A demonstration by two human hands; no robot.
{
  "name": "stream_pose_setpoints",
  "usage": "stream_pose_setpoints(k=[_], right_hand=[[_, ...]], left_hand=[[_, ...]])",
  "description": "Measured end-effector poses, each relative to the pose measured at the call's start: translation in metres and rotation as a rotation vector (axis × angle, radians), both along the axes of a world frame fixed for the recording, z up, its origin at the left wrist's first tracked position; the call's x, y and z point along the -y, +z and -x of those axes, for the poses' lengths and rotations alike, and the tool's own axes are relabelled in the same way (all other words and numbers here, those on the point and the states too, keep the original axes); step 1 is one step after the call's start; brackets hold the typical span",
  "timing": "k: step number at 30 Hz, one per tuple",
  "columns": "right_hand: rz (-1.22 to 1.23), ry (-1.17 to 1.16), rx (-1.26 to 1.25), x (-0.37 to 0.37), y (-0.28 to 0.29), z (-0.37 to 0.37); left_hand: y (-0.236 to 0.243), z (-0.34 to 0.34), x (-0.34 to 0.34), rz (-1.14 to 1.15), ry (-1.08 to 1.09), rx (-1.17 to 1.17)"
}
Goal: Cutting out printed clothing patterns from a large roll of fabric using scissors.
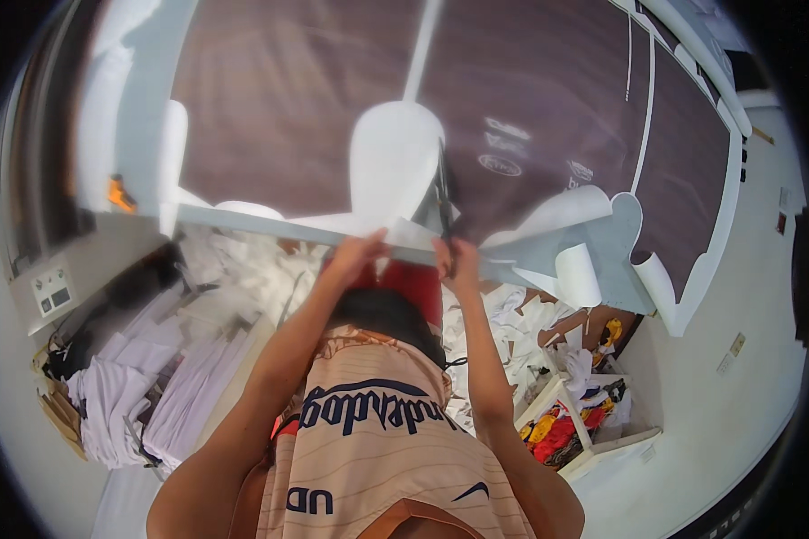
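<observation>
Head view: right hand point(458, 262) is gripping scissors point(443, 193), blades pointing away beside a white patch point(391, 162), presumably for following the dark print's border. Left hand point(360, 254) is resting at the printed sheet's point(270, 108) near edge, probably steadying it; whether it is pinching, cannot tell. Sheet is lying across the tabletop point(602, 247), a white curl point(577, 277) hanging loose.
</observation>
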State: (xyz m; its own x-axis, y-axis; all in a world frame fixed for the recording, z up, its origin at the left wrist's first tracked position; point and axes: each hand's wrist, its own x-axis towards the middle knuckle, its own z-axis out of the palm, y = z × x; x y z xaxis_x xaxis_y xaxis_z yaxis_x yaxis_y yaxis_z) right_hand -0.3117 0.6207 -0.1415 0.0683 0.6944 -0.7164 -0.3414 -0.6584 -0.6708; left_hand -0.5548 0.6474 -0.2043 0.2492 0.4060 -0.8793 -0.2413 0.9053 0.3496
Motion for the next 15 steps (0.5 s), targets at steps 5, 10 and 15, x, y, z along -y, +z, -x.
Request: stream_pose_setpoints(k=[5, 10, 15], right_hand=[[-0.004, -0.023, -0.035, -0.013, 0.006, -0.024], [0.025, 0.12, 0.035, -0.028, 0.009, -0.042], [0.035, 0.29, 0.112, -0.047, 0.016, -0.055]], left_hand=[[0.002, -0.002, 0.001, -0.052, 0.041, -0.041], [0.006, -0.001, -0.001, 0.001, -0.002, -0.083], [0.006, -0.001, 0.0, -0.006, 0.013, -0.069]])
